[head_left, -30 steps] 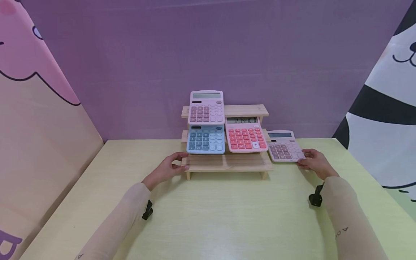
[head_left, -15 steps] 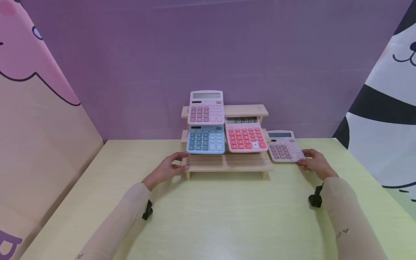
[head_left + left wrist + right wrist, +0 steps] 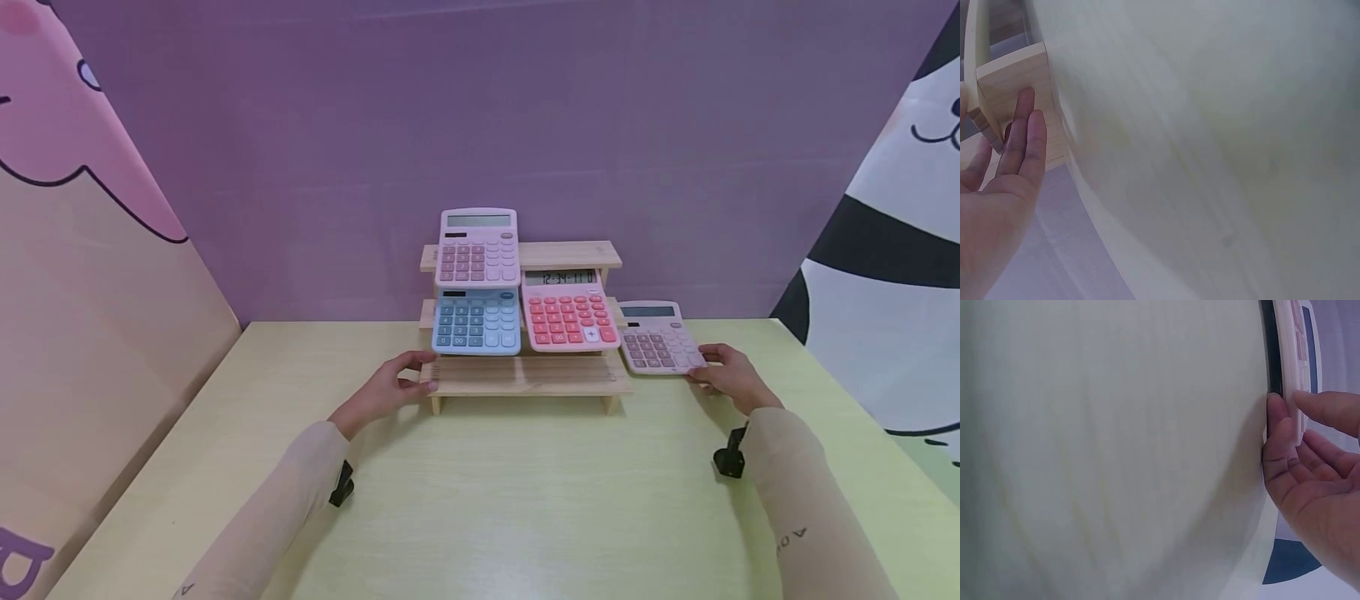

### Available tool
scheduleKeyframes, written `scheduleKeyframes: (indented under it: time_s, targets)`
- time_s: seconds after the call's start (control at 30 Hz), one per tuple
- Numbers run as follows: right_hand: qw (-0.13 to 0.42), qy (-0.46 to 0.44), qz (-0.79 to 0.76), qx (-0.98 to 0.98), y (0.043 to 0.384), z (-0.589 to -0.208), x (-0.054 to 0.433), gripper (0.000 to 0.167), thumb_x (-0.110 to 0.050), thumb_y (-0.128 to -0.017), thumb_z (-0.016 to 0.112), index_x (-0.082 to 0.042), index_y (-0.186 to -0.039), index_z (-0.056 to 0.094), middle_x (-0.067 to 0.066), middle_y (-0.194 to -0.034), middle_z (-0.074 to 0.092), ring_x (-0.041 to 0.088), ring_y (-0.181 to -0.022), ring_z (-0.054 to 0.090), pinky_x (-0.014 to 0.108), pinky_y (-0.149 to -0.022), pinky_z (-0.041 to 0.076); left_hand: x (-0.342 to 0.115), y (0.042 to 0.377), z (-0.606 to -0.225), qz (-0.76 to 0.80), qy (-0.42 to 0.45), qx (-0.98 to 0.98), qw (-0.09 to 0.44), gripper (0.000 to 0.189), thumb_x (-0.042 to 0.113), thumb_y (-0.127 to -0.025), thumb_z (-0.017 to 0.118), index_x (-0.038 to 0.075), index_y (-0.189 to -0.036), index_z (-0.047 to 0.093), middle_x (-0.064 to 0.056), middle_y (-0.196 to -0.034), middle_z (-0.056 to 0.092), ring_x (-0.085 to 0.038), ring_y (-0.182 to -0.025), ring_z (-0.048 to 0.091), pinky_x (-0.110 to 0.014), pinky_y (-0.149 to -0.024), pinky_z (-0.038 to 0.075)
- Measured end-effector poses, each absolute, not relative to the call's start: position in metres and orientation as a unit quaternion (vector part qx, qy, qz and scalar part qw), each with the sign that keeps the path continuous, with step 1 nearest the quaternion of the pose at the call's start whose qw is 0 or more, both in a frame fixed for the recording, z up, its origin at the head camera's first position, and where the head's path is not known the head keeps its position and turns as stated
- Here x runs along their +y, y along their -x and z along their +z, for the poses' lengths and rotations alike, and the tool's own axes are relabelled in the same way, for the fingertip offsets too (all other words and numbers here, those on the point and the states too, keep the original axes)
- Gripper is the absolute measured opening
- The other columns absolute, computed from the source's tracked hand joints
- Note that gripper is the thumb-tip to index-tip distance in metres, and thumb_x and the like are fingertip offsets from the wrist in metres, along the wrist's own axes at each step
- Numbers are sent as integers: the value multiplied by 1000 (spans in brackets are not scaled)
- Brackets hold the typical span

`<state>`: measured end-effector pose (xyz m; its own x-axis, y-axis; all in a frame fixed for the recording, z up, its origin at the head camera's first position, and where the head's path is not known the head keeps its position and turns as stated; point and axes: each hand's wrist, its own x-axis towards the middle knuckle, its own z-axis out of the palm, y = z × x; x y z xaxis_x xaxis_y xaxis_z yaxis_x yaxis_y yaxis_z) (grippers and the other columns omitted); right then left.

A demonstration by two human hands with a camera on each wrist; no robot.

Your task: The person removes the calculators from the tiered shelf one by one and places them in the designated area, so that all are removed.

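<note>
Two hands on the yellow-green table (image 3: 525,500), nothing lifted. Left to right:

Your left hand (image 3: 386,387) sits at the left end of the wooden stepped shelf (image 3: 525,375), thumb over the bottom tier's corner, fingers loosely curved at its end. Left wrist view shows the fingers (image 3: 1025,134) nearly straight, lying flat against the shelf's end face (touching, not wrapped round it).

On the shelf: pink calculator (image 3: 477,247) leans on the top tier at the left, blue calculator (image 3: 476,321) right below it on the middle tier. Coral calculator (image 3: 568,310) stands just beside the blue one, to its right, display showing digits.

Off the shelf's right end, the pale pink calculator (image 3: 656,337) lies on the table, just beside the shelf; can't tell if they touch.

Your right hand (image 3: 731,379) is at that calculator's near right corner. Right wrist view: fingertips (image 3: 1279,415) against its lower edge at table level, thumb on the top face, so you're pinching the edge lightly, hand otherwise relaxed.

Both sleeves beige, a black wrist mount on each forearm.
</note>
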<state>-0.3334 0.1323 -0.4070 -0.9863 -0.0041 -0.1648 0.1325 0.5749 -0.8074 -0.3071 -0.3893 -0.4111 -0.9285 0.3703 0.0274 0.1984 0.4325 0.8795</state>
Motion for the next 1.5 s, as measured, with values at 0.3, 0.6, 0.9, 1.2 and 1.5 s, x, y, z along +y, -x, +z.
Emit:
scheduleKeyframes:
  time_s: [0.3, 0.6, 0.9, 1.2, 1.5]
  targets:
    - [89, -53, -439, 893, 335, -406, 134, 64, -14, -92, 51, 11, -139, 15, 32, -140, 22, 0, -76, 52, 22, -68, 47, -389, 308, -412, 503, -169, 844, 84, 53, 23, -86, 64, 13, -133, 43, -10, -126, 45, -28, -101, 53, -34, -89, 49]
    - [91, -44, -450, 887, 333, -404, 135, 64, -13, -92, 50, 11, -138, 15, 33, -140, 22, -4, -74, 55, 22, -68, 49, -389, 310, -413, 502, -168, 844, 83, 54, 26, -85, 65, 14, -133, 44, -9, -127, 46, -28, -106, 50, -36, -92, 47]
    - [106, -34, -446, 888, 330, -392, 133, 66, -15, -92, 50, 11, -139, 12, 33, -140, 20, 6, -81, 56, 25, -73, 50, -387, 306, -406, 508, -160, 840, 100, 55, 21, -86, 64, 10, -135, 41, -13, -129, 43, -29, -103, 52, -37, -92, 47]
    - [72, -15, -429, 900, 328, -379, 129, 65, -15, -92, 51, 11, -139, 15, 34, -139, 24, 15, -92, 53, 27, -75, 51, -386, 299, -399, 504, -172, 841, 96, 55, 19, -87, 62, 6, -135, 39, -15, -130, 43, -28, -105, 51, -38, -93, 47]
    - [41, 15, -413, 910, 327, -363, 118, 61, -18, -94, 49, 10, -139, 18, 34, -138, 27, 40, -115, 42, 44, -88, 49, -389, 311, -415, 503, -172, 843, 86, 56, 27, -85, 65, 12, -133, 42, -11, -126, 45, -24, -100, 55, -35, -90, 49]
